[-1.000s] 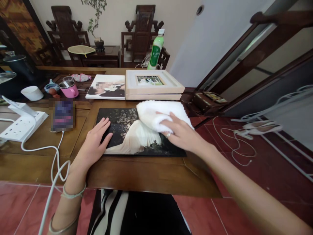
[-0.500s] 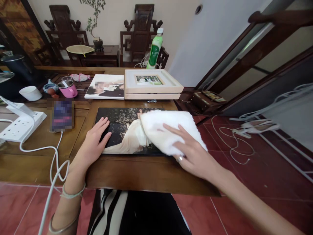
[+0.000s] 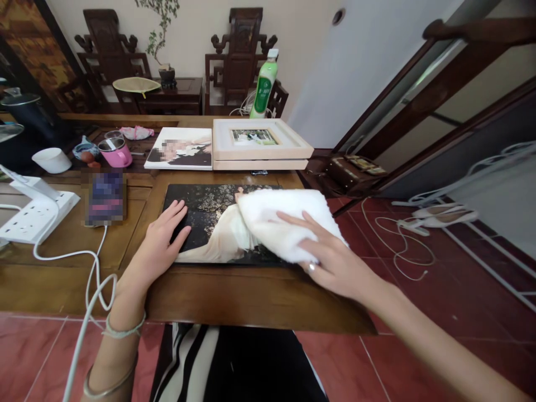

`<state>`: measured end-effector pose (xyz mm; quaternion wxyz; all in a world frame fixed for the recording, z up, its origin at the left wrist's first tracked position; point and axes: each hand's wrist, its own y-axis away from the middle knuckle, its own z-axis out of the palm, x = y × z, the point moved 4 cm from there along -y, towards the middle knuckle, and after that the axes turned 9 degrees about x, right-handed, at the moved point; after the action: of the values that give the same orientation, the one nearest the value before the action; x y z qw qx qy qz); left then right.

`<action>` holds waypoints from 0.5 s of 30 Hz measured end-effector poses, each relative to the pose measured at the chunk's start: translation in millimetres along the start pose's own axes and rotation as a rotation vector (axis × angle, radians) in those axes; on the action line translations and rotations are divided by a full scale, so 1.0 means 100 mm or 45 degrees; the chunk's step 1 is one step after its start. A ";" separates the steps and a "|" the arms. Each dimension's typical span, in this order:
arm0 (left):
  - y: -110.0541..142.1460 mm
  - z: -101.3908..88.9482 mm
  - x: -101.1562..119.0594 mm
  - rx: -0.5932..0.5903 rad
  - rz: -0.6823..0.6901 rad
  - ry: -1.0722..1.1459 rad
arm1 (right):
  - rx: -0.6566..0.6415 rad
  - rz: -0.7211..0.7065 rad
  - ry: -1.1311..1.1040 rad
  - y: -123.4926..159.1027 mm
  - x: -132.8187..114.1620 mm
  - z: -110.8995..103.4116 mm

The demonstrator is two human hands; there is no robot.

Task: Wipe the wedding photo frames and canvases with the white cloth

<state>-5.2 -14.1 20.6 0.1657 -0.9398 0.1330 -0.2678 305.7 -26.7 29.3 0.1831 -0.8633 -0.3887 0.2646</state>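
Observation:
A dark photo print [image 3: 209,212] with a white dress on it lies flat near the front edge of the wooden table [image 3: 234,296]. My left hand [image 3: 161,243] rests flat on the print's left corner, fingers spread. My right hand [image 3: 330,259] presses a white towel [image 3: 285,220] onto the print's right part, fingers stretched over the cloth. The towel hides the print's right end.
Behind the print lie another photo print [image 3: 180,148] and stacked pale wooden frames [image 3: 262,148], with a green bottle [image 3: 263,84] beyond. At the left are a phone [image 3: 106,196], a white power strip [image 3: 33,209] with its cable, a pink mug [image 3: 115,152]. Cables lie on the red floor [image 3: 402,245].
My right hand slid the towel from the print's upper middle down to its right front corner, then a little back left. The left hand stayed put.

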 end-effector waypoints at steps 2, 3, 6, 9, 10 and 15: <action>0.04 0.05 -0.07 -0.002 -0.007 0.004 | 0.000 0.064 0.027 -0.17 0.23 0.15; 0.06 0.07 -0.11 -0.003 -0.009 0.004 | -0.007 0.093 0.040 -0.25 0.33 0.23; 0.12 0.16 -0.21 -0.007 -0.012 0.006 | -0.016 0.166 0.083 -0.47 0.58 0.42; 0.12 0.18 -0.22 0.011 -0.007 0.012 | -0.010 0.185 0.110 -0.56 0.65 0.50; 0.11 0.17 -0.21 0.018 -0.004 0.015 | 0.010 0.185 0.121 -0.57 0.63 0.50; 0.04 -0.03 -0.16 0.034 0.012 0.015 | 0.111 0.201 0.200 -0.39 0.14 0.39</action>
<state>-20.8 -12.7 13.9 0.1785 -0.9352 0.1347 -0.2745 267.8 13.3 14.0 0.2290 -0.9005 -0.2922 0.2265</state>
